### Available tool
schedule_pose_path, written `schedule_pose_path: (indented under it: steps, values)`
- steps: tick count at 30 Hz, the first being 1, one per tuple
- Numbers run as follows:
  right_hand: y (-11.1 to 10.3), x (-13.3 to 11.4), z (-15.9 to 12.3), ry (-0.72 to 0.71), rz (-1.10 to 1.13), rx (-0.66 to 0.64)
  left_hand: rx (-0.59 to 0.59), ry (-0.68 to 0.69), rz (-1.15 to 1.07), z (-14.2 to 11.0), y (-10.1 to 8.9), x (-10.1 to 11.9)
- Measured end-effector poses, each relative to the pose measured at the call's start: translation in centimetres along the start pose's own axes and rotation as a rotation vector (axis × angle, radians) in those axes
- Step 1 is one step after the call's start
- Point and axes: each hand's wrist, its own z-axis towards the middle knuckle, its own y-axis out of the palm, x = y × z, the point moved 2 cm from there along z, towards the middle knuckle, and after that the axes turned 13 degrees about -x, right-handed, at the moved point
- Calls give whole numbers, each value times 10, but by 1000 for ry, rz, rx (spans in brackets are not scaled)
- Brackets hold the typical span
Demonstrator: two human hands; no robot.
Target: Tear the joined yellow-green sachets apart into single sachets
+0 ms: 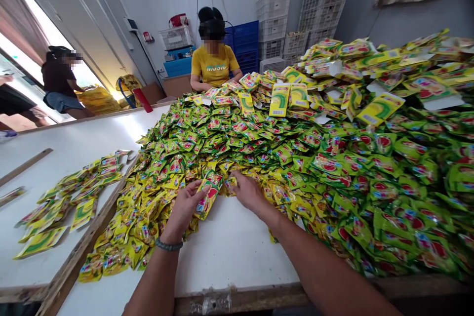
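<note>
My left hand [187,202] is closed round a green packet [210,194] printed with watermelon pictures, held tilted above the white tabletop. To its right, my right hand [247,190] reaches to the near edge of the heap, its fingers curled at a small yellow packet [230,185] that they partly hide. Yellow packets [142,217] lie along the near left side of the heap. Behind and to the right rise many green watermelon packets [237,133]. Flat yellow-green cartons [279,99] lie on top of the heap, some with open ends.
A wooden strip [89,229] divides the white table [237,252]; left of it lie several cartons [83,212]. A co-worker in a yellow shirt [214,64] sits across the table. Another person [61,81] stands far left. Crates [274,15] are stacked at the wall.
</note>
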Motion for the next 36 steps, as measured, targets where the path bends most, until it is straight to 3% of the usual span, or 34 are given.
schedule_pose_path:
  steps: [2,4,6,8,12,16,20,26,30,36]
  values:
    - [-14,9,3,36,184,136,14,-15,48,0,-1,-3]
    - [-23,13,6,-21,412,251,-9,-34,74,1,0,-5]
    - [-25,12,9,-136,626,245,-68,-53,63,1,2,-6]
    - [-21,8,11,-227,722,115,-128,-67,19,1,5,-7]
    - [-13,3,6,-253,574,-145,-199,-58,-47,1,9,-7]
    - [-18,0,-1,-245,394,-144,-213,-42,-34,1,9,-8]
    - [-22,-8,-5,-228,372,-179,-218,-84,-81,2,11,-9]
    - [-25,-18,-7,-185,403,-45,-235,-29,-66,1,16,-7]
    - [-27,-12,-6,-77,390,41,-171,-44,-146,1,14,-7]
    - [-29,-3,0,-116,524,127,-128,-34,-62,3,10,-10]
